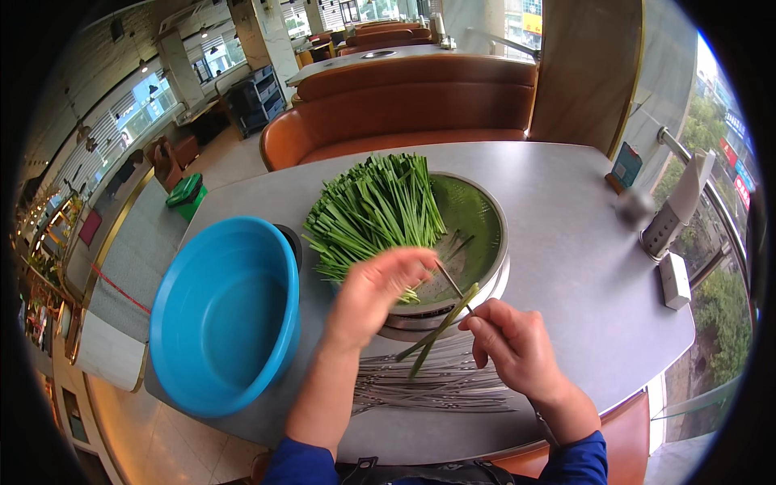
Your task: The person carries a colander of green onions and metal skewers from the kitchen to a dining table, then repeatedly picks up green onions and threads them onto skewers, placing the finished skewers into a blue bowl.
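My right hand (512, 342) grips a thin metal skewer (450, 280) between thumb and fingers. A few green chive stalks (438, 333) cross the skewer near those fingertips and hang down to the left. My left hand (382, 285), blurred, is raised by the skewer's other end; whether it touches the skewer or holds anything, I cannot tell. Behind it, a large pile of cut chives (382, 206) fills the left of a round perforated metal colander (502, 242). Many metal skewers (436, 388) lie loosely on the grey table below my hands.
A blue plastic basin (291, 303) stands at the left of the grey table (564, 218). On the right are a perforated metal holder (661, 233), a white box (674, 280) and a small stand-up card (627, 165). A brown bench (418, 100) is behind the table.
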`<state>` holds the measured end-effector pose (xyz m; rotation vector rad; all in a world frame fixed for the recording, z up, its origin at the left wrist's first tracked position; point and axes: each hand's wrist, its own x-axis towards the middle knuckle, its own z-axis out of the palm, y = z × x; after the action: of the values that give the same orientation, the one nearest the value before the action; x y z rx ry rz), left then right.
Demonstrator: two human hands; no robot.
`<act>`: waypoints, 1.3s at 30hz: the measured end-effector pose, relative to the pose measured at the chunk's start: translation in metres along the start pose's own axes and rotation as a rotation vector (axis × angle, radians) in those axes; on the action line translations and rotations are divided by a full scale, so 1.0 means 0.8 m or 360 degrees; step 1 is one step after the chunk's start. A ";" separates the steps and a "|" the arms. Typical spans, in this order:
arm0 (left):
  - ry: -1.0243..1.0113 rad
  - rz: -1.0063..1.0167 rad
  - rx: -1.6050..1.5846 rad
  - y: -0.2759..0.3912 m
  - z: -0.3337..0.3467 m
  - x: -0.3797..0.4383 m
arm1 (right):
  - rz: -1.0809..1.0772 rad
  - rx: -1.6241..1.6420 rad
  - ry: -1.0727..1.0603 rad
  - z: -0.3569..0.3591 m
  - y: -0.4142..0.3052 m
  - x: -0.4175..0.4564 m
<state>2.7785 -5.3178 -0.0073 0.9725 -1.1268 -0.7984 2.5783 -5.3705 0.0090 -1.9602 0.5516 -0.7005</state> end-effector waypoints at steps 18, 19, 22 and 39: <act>-0.0665 0.0152 0.2859 -0.118 -0.069 0.073 | -0.0005 0.0102 0.0019 -0.008 -0.009 0.000; -0.0567 0.0207 0.2687 -0.111 -0.071 0.072 | 0.0001 0.0096 0.0011 -0.007 -0.009 0.000; -0.0208 0.0493 0.2146 -0.074 -0.069 0.073 | 0.0014 0.0095 -0.0027 -0.003 -0.008 0.003; -0.0007 -0.0060 -0.0450 0.020 0.010 -0.025 | -0.0092 0.0091 -0.0082 0.010 -0.011 -0.004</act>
<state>2.7667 -5.2956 0.0017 0.7569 -0.9703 -0.9617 2.5816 -5.3596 0.0129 -1.9415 0.4406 -0.6925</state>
